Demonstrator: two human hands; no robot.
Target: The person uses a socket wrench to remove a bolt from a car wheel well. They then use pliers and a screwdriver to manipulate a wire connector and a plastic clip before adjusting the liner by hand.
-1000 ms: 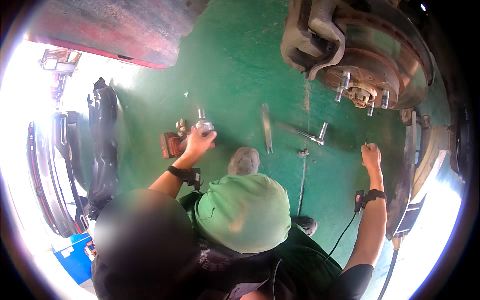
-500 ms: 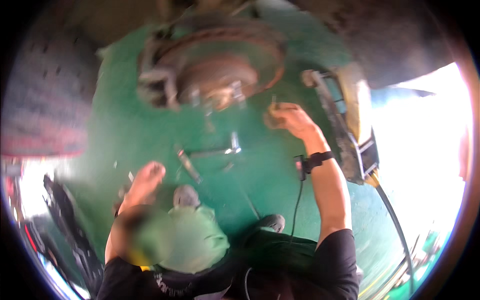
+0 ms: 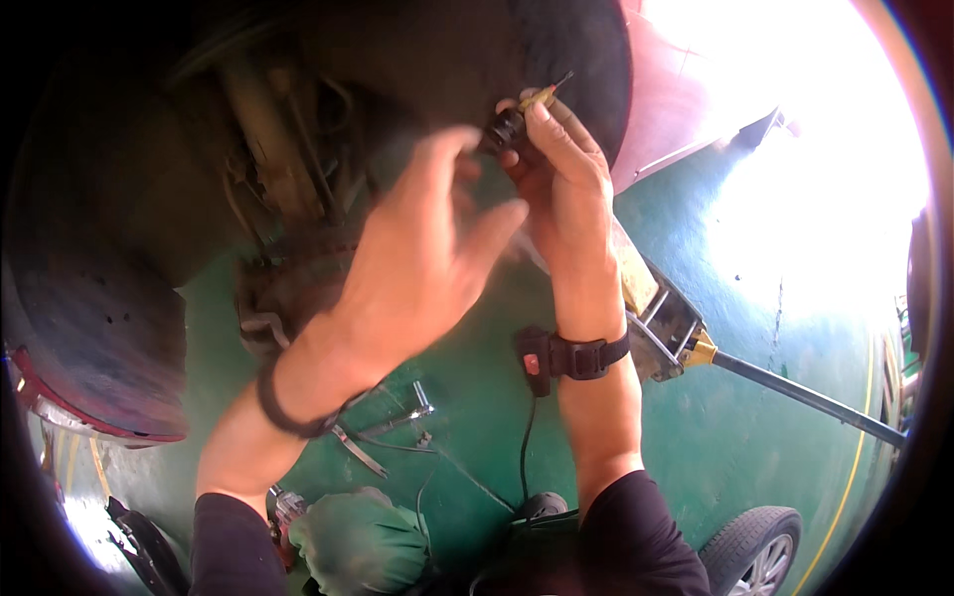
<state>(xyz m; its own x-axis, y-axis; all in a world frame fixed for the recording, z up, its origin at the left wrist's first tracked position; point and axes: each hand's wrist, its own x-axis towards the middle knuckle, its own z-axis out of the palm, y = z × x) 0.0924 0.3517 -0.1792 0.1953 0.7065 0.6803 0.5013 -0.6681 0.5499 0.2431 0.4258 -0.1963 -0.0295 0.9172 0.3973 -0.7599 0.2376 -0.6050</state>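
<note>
High up in front of the dark wheel arch, my right hand (image 3: 566, 164) grips a small black ribbed cylindrical part (image 3: 506, 129). Along the top of the same hand's fingers lies a slim yellow-handled tool (image 3: 540, 97) with a thin metal tip, held by the thumb. My left hand (image 3: 422, 243) is just left of it, fingers and thumb spread, slightly blurred. Nothing shows in the left hand, and a small gap parts its fingertips from the black part. Behind the left wrist, a rusty brake disc assembly (image 3: 298, 283) is mostly hidden.
A ratchet wrench (image 3: 412, 412) and a flat metal strip (image 3: 360, 452) lie on the green floor below my hands. To the right is a floor jack (image 3: 674, 333) with a long handle (image 3: 805, 395). A loose wheel (image 3: 752, 551) rests at the lower right.
Both hands have risen from low over the floor and come together in front of the wheel arch. The view has shifted up toward the car. My left hand's fingers have spread.
</note>
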